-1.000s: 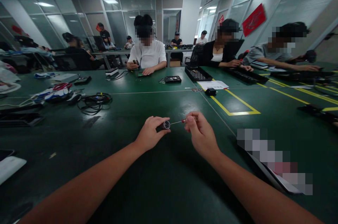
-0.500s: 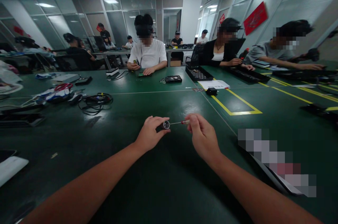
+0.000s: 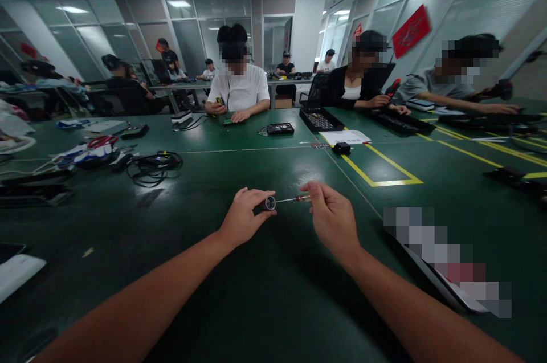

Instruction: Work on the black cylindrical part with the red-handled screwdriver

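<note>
My left hand [image 3: 243, 216] is closed around a short dark cylinder [image 3: 269, 203], its round open end with a pale rim turned to the right. In my right hand [image 3: 333, 215] is a small screwdriver [image 3: 302, 198] with a clear and red handle, pinched between thumb and fingers. Its thin shaft points left, and the tip reaches the cylinder's open end. How deep the tip sits inside I cannot tell. Both hands are just above the green table [image 3: 256, 306].
A bundle of black cables [image 3: 156, 168] and several gloves [image 3: 96, 151] lie at the left. Toward the right are a small black block [image 3: 342, 148], a white paper [image 3: 346, 137] and a black parts tray [image 3: 320, 119]. A co-worker in white [image 3: 239, 86] sits opposite.
My right hand has shifted slightly and its fingers have turned about the screwdriver handle. The left hand and the cylinder stay nearly where they were.
</note>
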Demonstrator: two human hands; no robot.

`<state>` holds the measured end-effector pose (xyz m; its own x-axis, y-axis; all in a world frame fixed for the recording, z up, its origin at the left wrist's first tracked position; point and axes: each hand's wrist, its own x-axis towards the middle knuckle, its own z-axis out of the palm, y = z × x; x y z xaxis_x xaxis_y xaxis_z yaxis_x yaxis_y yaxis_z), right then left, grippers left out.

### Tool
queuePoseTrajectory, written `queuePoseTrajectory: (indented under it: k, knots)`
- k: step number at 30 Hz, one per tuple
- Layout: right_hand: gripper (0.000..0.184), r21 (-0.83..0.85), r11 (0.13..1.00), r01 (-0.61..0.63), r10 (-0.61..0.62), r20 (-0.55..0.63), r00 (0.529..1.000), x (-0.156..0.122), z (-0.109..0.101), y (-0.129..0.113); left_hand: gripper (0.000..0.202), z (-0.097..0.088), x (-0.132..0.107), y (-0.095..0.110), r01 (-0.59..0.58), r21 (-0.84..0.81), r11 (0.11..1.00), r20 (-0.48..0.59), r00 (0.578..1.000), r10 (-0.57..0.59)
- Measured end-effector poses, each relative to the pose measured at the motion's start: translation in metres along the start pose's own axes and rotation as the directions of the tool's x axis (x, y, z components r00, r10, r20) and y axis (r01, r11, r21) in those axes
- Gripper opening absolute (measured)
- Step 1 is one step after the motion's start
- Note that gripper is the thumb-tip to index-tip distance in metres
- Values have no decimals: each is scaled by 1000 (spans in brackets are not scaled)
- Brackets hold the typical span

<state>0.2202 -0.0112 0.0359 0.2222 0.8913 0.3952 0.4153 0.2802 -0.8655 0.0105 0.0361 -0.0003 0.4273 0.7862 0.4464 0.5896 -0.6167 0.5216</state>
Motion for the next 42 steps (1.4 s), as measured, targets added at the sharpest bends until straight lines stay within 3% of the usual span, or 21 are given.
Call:
queuePoseTrajectory:
  k: [6,13,19,25,29,34,37,40,42]
  knots:
    - [24,167,985,34,-35,7,999,2,6,12,42,1,0,-1,2,3,1000,2,1000,-2]
    - [37,26,999,22,-23,20,1000,3,0,1,41,1,2,4,-4,29,1000,53,999,3]
    - [20,164,986,30,-39,47,998,-1,3,5,42,1,3,0,18,11,1000,20,1000,-18]
    - [33,77,997,25,-28,32,999,-2,4,5,42,3,2,1,-1,6,1000,52,999,1]
    - [23,125,992,31,-34,26,999,0,3,9,42,4,3,-1,2,-2,1000,44,999,-2]
    - [25,146,988,39,-44,26,999,2,7,14,40,4,3,-3,15,-15,1000,55,998,-14]
    - [27,251,966,-64,64,7,998,8,9,19,39,2,3,1,-20,15,1000,74,997,19]
    - [31,461,834,-304,283,116,952,18,8,27,38,-2,5,7,-90,77,993,94,992,83]
    - [33,530,771,-354,354,106,929,24,6,32,37,-4,6,8,-71,90,993,102,993,62]
